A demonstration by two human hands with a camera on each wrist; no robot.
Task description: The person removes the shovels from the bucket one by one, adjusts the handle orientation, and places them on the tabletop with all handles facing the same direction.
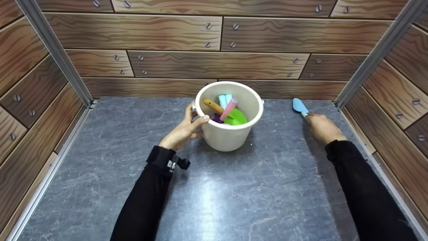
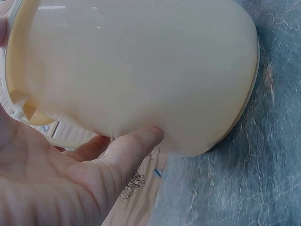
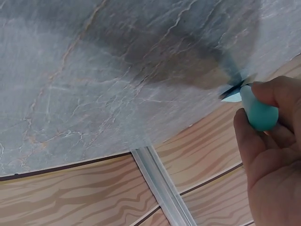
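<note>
A cream plastic bucket (image 1: 227,139) stands upright at the back middle of the grey marbled floor. My left hand (image 1: 182,132) holds its left side, thumb at the rim and fingers spread around the outer wall. In the left wrist view, fingers (image 2: 136,141) press against the bucket's wall (image 2: 155,66). Inside lie an orange handle (image 1: 213,105), a pink handle (image 1: 229,109), a light blue piece (image 1: 224,100) and a green piece (image 1: 236,117); their lower parts are hidden. Far to the right, my right hand (image 1: 322,127) grips a light blue toy shovel (image 1: 299,105) by its handle, blade pointing toward the back wall.
Wood-print panels (image 1: 174,33) rise at the back and both sides. Metal corner posts (image 1: 57,50) stand at the back left and back right. A metal strip (image 1: 50,174) edges the floor on the left. Small white specks lie near the bucket.
</note>
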